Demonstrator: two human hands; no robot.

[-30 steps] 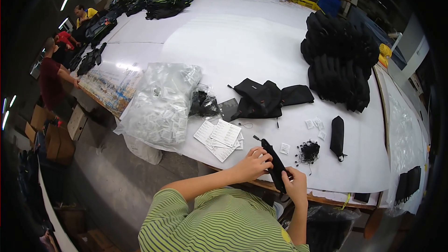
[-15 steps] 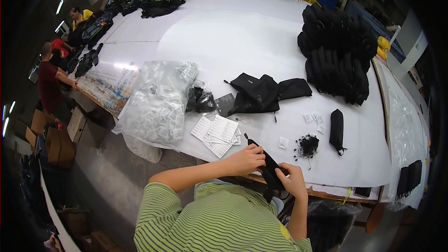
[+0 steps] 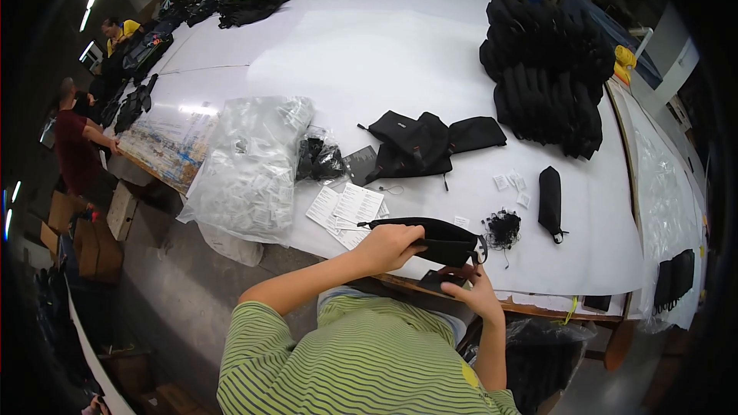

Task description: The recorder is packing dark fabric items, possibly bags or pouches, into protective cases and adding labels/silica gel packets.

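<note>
A long black fabric pouch (image 3: pixel 442 250) is held at the table's near edge, its long mouth parted. My left hand (image 3: pixel 390 248) is closed on its left part, fingers pinching the upper edge. My right hand (image 3: pixel 478 292) is closed at its right end, fingers partly hidden under the pouch. Below the pouch, by my right thumb, a dark flat piece (image 3: pixel 434 282) shows; I cannot tell whether it belongs to the pouch. White printed slips (image 3: pixel 355 206) lie just beyond my left hand. A tangle of black cords (image 3: pixel 503 229) and small white packets (image 3: pixel 511 181) lie beyond my right.
A clear bag of white packets (image 3: pixel 250 177) stands at left, beside a small bag of black parts (image 3: pixel 319 157). Black pouches (image 3: pixel 415 142) lie mid-table; another pouch (image 3: pixel 550 204) lies at right. A big black pile (image 3: pixel 546 77) is farther back. A person (image 3: pixel 77 134) stands at far left.
The pouch has swung from a steep slant to nearly level, and its mouth has parted. My left hand has moved slightly left; my right hand has shifted to the pouch's right end.
</note>
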